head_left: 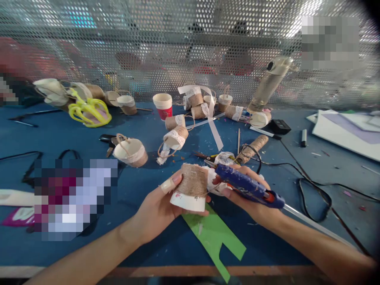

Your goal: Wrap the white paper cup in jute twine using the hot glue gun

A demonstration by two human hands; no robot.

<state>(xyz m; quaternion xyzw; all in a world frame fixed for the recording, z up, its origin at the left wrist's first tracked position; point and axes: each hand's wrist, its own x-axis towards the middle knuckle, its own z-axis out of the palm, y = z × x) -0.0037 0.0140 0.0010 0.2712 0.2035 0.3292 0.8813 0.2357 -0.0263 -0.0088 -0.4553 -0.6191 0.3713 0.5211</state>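
My left hand (160, 206) is closed around a small paper cup (190, 186) wrapped in brown twine, with its bare white rim tilted down toward me. A bandage-like strip covers the thumb. In my right hand (255, 198) is a blue hot glue gun (243, 182), its nozzle pointing left just above the cup and a clear glue stick trailing out its back. White lace (218, 184) lies bunched between the cup and my right fingers; whether those fingers pinch it I cannot tell. Under the hands lies a notched piece of green paper (213, 233).
Finished twine-and-lace cup baskets (130, 152) stand and lie about the blue table. A red-and-white cup stack (163, 106), a yellow basket-like craft (89, 111), a twine roll (252, 148) and a bottle (270, 83) sit farther back. Black cord (299, 198) loops at right; perforated metal (166, 47) stands behind.
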